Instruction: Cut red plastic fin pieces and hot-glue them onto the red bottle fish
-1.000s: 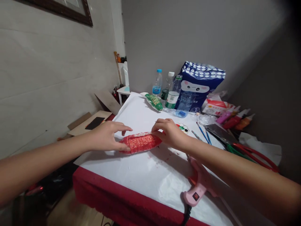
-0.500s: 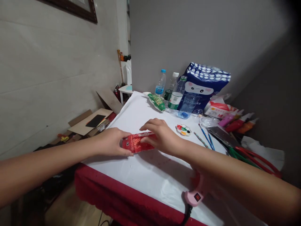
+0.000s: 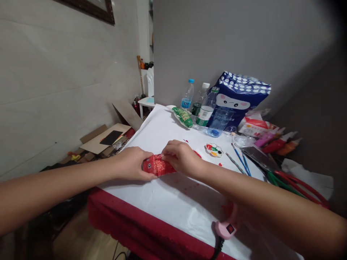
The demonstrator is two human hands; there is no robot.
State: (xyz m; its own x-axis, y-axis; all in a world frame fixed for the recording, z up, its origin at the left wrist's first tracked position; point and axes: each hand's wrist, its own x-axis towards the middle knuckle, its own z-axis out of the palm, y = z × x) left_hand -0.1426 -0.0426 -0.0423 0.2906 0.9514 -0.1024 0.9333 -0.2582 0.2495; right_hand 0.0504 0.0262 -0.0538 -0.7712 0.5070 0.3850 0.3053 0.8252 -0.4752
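Note:
A red fish figure (image 3: 159, 167) with a gold-orange scale pattern and a small round eye lies on the white-covered table. My left hand (image 3: 135, 163) grips its head end, thumb on the near side and fingers on the far side. Over its body, my right hand (image 3: 183, 157) is closed, the bent fingers pinching at the upper edge; whether something small is between them is hidden. The red tail end shows just beyond the right hand. A flower-shaped paint palette (image 3: 214, 150) with red, green, black and yellow-orange paint lies to the right.
A green fish-like figure (image 3: 182, 117) lies in front of several plastic bottles (image 3: 204, 113). Behind stands a blue bag (image 3: 235, 99). Paintbrushes (image 3: 240, 159), scissors (image 3: 298, 187) and paint tubes (image 3: 279, 141) are on the right. A pink corded tool (image 3: 226, 229) lies near the front edge.
My right hand's fingers have curled in from a looser spread onto the fish's upper edge. My left hand keeps its grip on the head end. The view has shifted slightly.

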